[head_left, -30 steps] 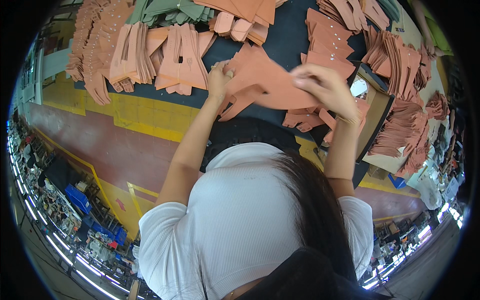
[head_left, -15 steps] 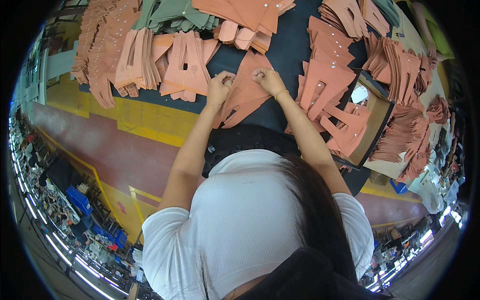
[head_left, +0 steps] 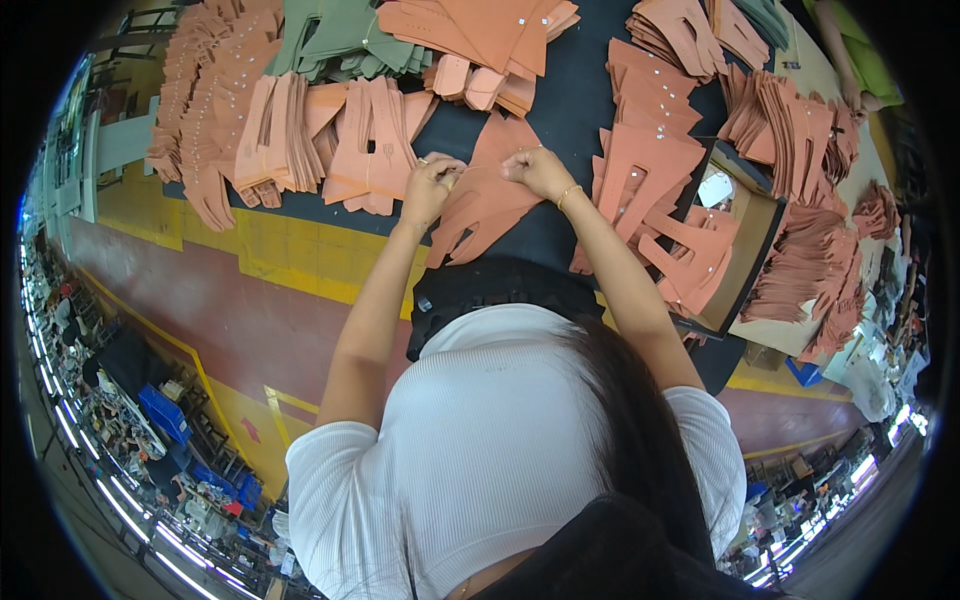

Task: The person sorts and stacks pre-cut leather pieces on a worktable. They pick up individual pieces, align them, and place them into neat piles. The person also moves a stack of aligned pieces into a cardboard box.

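A stack of orange-brown cut pieces with slots point(head_left: 490, 205) lies on the dark table in front of me, its slotted end toward my body. Over its left edge is my left hand point(head_left: 432, 187), fingers pinched together. My right hand point(head_left: 540, 172) is closed in a pinch above the stack's right side. A thin pale strand point(head_left: 482, 168) appears to stretch across the stack from one hand to the other; its exact kind is too fine to make out.
Bundles of similar orange pieces point(head_left: 370, 140) stand to the left, with green pieces point(head_left: 355, 35) behind. More lie fanned at right point(head_left: 640, 150), beside an open dark-rimmed box point(head_left: 752, 255) holding some. Another person's arm point(head_left: 840, 55) shows at far right.
My hands have drawn slightly apart, the left moving a little left. The thin strand between them shows more plainly. The whole view has shifted slightly.
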Demonstrator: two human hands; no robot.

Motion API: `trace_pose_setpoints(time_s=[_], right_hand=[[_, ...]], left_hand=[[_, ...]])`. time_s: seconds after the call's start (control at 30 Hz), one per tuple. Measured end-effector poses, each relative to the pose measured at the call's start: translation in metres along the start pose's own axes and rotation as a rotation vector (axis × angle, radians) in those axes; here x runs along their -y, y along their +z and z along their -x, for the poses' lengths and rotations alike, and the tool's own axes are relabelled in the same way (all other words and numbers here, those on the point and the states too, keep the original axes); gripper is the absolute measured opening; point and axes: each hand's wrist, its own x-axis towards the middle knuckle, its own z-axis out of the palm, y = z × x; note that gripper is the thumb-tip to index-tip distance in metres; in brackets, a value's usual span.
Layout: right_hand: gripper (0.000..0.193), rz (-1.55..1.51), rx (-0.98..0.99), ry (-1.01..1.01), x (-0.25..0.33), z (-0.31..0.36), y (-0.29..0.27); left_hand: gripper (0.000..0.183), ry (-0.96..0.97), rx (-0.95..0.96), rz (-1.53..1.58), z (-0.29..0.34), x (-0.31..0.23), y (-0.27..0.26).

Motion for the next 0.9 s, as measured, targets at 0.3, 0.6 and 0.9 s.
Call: trace_pose_setpoints(time_s=[0.3, 0.6, 0.9], right_hand=[[0.018, 0.206, -0.386, -0.214, 0.069, 0.094, -0.059], [0.017, -0.645, -0.491, -0.598, 0.189, 0.094, -0.144], [0.036, -1.177, -0.492, -0.328, 0.171, -0.027, -0.11]], left_hand=[[0.018, 0.152, 0.144, -0.08, -0.013, -0.009, -0.003], [0.029, -0.187, 0.034, -0.003, -0.024, 0.019, 0.025], [0.035, -0.233, 0.01, -0.111, -0.021, 0.046, 0.039]])
